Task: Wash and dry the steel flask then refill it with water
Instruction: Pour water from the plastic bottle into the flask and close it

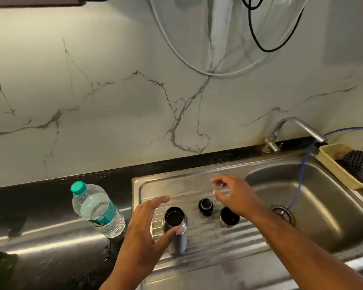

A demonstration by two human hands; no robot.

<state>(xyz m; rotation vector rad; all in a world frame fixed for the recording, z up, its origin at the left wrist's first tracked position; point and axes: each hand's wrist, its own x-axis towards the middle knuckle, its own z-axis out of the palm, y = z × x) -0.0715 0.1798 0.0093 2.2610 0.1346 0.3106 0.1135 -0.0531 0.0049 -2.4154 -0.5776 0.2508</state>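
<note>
The steel flask (175, 231) stands upright and uncapped on the ribbed drainboard (218, 237) of the steel sink. My left hand (143, 233) is spread beside it on the left, its thumb touching the flask's front near the neck and its fingers straight, not wrapped round it. A black stopper (205, 206) and the flask's cup lid (228, 216) sit on the drainboard to the right of the flask. My right hand (231, 195) hovers over those two pieces with relaxed fingers and holds nothing. A plastic water bottle (96, 210) with a green cap stands on the dark counter at left.
The sink basin (314, 197) lies to the right, with a drain and a thin blue hose running into it. A steel tap (291, 130) stands behind it. A beige tray (333, 164) with a dark checked cloth sits at the far right. Cables hang on the marble wall.
</note>
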